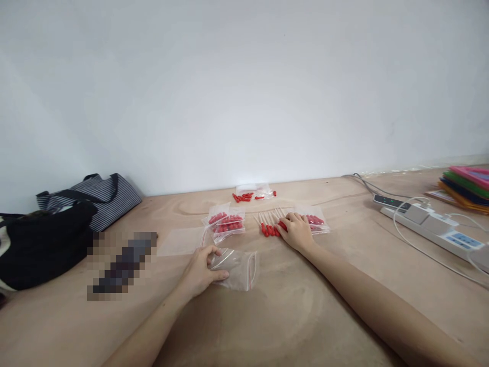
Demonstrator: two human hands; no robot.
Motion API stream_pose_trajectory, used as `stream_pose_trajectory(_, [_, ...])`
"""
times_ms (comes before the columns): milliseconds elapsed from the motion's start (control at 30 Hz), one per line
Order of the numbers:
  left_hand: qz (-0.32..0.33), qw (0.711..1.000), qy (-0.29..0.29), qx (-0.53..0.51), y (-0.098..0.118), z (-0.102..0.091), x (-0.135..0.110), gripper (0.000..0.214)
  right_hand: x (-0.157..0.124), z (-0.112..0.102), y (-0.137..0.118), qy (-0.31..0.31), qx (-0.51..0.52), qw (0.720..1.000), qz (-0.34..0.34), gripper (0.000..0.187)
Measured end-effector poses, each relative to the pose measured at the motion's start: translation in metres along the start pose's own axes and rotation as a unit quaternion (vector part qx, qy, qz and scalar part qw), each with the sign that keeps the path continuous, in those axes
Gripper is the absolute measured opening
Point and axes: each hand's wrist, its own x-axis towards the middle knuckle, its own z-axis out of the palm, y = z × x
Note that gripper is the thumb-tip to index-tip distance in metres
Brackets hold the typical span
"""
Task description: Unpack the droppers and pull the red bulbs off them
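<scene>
Plywood desk [290, 316], pale and bare-grained, runs up to a white wall.

Head view, looking down past both forearms:

- Left hand [204, 267] lies on the near-centre of the desk. Its grip is closed on the mouth end of a clear zip bag [239, 275], thumb on top and fingers under. The bag looks empty and lies flat, red seal strip at its right edge.
- Right hand [296, 232] reaches further out, palm down, fingers together over a row of red-tipped sticks [267, 227]. Cannot tell whether the grip pinches a stick or only rests on them.
- Just left of the sticks are filled bags [225, 221] of red pieces, overlapping.
- Another filled bag [316, 220] is partly under the right hand, on its far right side.
- Loose red pieces [244, 196] lie close to the wall, beside a small clear packet.
- Flat empty bags [179, 240] lie just above the left hand.

Edges:

- Striped tote [99, 196] and black bag [38, 244] on the far left, touching.
- A blurred patch [122, 262] sits near them; contents unreadable.
- White power strip [431, 224] with cables on the right, coloured folders [466, 183] behind it.
</scene>
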Motion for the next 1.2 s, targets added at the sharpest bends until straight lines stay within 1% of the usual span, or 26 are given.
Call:
stream_pose_trajectory(167, [-0.024, 0.996, -0.075, -0.045, 0.000, -0.003, 0.002, 0.032, -0.003, -0.005, -0.002, -0.004, -0.018, 1.000, 0.006, 0.034])
stream_pose_trajectory(267, [-0.034, 0.993, -0.077, -0.085, 0.000, -0.003, 0.003, 0.036, -0.007, -0.006, 0.000, 0.013, -0.008, 1.000, 0.021, 0.032])
stream_pose_trajectory(367, [-0.023, 0.987, -0.067, -0.147, 0.001, -0.007, 0.004, 0.037, -0.011, -0.009, 0.002, 0.033, 0.015, 0.999, 0.025, 0.028])
stream_pose_trajectory(433, [-0.022, 0.980, -0.063, -0.187, 0.002, -0.018, 0.006, 0.037, -0.013, -0.012, 0.002, 0.041, 0.034, 0.998, 0.016, 0.026])
stream_pose_trajectory(533, [-0.042, 0.972, -0.039, -0.227, -0.005, -0.048, 0.009, 0.046, -0.014, -0.018, -0.002, 0.021, 0.069, 0.996, -0.045, 0.023])
stream_pose_trajectory(633, [-0.080, 0.968, 0.040, -0.233, -0.028, -0.078, 0.015, 0.057, -0.014, -0.021, -0.007, -0.019, 0.076, 0.992, -0.100, 0.020])
stream_pose_trajectory(700, [-0.106, 0.967, 0.093, -0.211, -0.050, -0.091, 0.020, 0.062, -0.013, -0.020, -0.009, -0.031, 0.065, 0.992, -0.105, 0.018])
stream_pose_trajectory(767, [-0.111, 0.973, 0.106, -0.170, -0.072, -0.095, 0.025, 0.065, -0.011, -0.016, -0.010, -0.033, 0.057, 0.992, -0.105, 0.017])
stream_pose_trajectory(833, [-0.083, 0.987, 0.112, -0.079, -0.089, -0.094, 0.030, 0.059, -0.010, -0.011, -0.011, -0.027, 0.053, 0.992, -0.109, 0.018])
stream_pose_trajectory(900, [-0.041, 0.991, 0.123, 0.031, -0.098, -0.091, 0.034, 0.050, -0.009, -0.007, -0.010, -0.015, 0.051, 0.992, -0.112, 0.018])
stream_pose_trajectory(967, [-0.015, 0.985, 0.139, 0.105, -0.097, -0.086, 0.036, 0.041, -0.008, -0.003, -0.010, -0.001, 0.051, 0.993, -0.111, 0.017])
stream_pose_trajectory(1033, [-0.001, 0.980, 0.153, 0.126, -0.087, -0.080, 0.038, 0.035, -0.008, -0.002, -0.010, 0.013, 0.053, 0.993, -0.104, 0.018])
stream_pose_trajectory(1067, [0.017, 0.979, 0.152, 0.137, -0.079, -0.075, 0.039, 0.033, -0.008, -0.002, -0.010, 0.019, 0.054, 0.993, -0.102, 0.018])
stream_pose_trajectory(1100, [0.040, 0.978, 0.146, 0.146, -0.070, -0.070, 0.041, 0.031, -0.009, -0.003, -0.010, 0.024, 0.056, 0.993, -0.101, 0.019])
stream_pose_trajectory(1167, [0.106, 0.972, 0.107, 0.178, -0.052, -0.058, 0.048, 0.030, -0.010, -0.006, -0.011, 0.031, 0.062, 0.992, -0.104, 0.019])
stream_pose_trajectory(1200, [0.128, 0.968, 0.088, 0.199, -0.043, -0.051, 0.053, 0.031, -0.011, -0.008, -0.011, 0.035, 0.066, 0.992, -0.106, 0.019])
